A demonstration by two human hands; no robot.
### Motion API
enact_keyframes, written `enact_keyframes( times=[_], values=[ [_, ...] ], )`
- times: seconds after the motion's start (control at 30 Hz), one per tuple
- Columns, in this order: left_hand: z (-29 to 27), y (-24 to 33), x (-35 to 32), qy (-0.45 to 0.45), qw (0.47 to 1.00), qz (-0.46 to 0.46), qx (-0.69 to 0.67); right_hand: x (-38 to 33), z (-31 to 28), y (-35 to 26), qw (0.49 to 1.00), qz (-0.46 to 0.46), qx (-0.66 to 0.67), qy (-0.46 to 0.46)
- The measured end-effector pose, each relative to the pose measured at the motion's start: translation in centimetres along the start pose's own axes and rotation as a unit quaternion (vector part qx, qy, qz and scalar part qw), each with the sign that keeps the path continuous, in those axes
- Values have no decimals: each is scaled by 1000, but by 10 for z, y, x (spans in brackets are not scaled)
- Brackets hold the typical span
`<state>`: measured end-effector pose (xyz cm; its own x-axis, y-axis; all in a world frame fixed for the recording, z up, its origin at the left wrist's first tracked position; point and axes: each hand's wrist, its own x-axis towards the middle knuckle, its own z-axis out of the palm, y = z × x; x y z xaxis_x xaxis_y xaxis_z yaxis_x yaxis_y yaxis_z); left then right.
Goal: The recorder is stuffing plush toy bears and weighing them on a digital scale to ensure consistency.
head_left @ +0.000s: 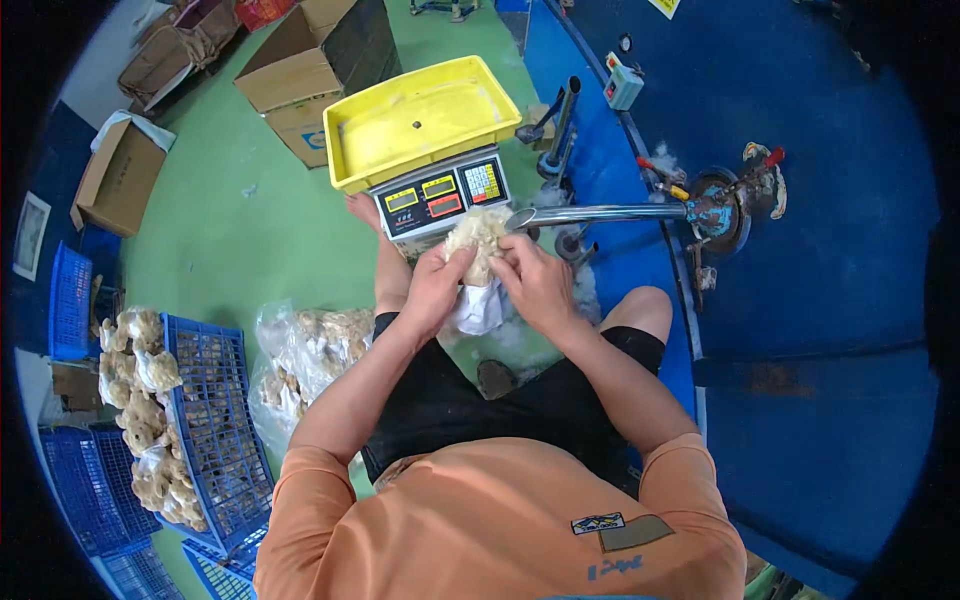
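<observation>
A cream and tan plush toy piece [477, 232], fluffy at the top with white cloth [479, 310] hanging below, is held up in front of me. My left hand [438, 288] closes on its left side, thumb and fingers pinching the plush. On the other side my right hand [540, 287] grips it with bent fingers, close to the open slanted end of a shiny metal tube [610, 213]. That tube comes out of the blue machine [820, 270] on the right. Whether the tube's end touches the plush, I cannot tell.
Just beyond my hands stands a digital scale [440, 195] with a yellow tray [350, 165]. To the left are a clear bag [275, 350] of plush pieces and a blue crate [215, 400] beside piled plush toys [150, 420]. Cardboard boxes [305, 125] sit farther back.
</observation>
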<state>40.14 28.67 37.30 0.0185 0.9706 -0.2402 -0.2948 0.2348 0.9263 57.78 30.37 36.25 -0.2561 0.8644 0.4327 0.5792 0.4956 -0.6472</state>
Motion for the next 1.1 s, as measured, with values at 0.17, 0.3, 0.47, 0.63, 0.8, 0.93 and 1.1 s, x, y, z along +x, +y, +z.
enact_keyframes(
  times=[0.17,0.3,0.47,0.63,0.8,0.93,1.1],
  values=[
    [12,14,-3,15,1000,-9,-3,-1,5,8,960,157,224,-65],
    [10,8,12,81,992,-17,-94,-4,5,8,844,277,458,-43],
    [18,15,20,69,996,0,-60,-3,3,6,775,312,550,-14],
    [29,43,29,-6,988,94,122,0,-3,3,740,323,590,16],
    [45,60,68,-106,911,211,338,6,-8,-11,698,310,639,86],
    [55,60,74,-103,908,205,350,0,-4,-5,687,297,657,89],
    [33,39,63,-46,988,101,111,1,0,-1,678,294,667,94]
  ],
)
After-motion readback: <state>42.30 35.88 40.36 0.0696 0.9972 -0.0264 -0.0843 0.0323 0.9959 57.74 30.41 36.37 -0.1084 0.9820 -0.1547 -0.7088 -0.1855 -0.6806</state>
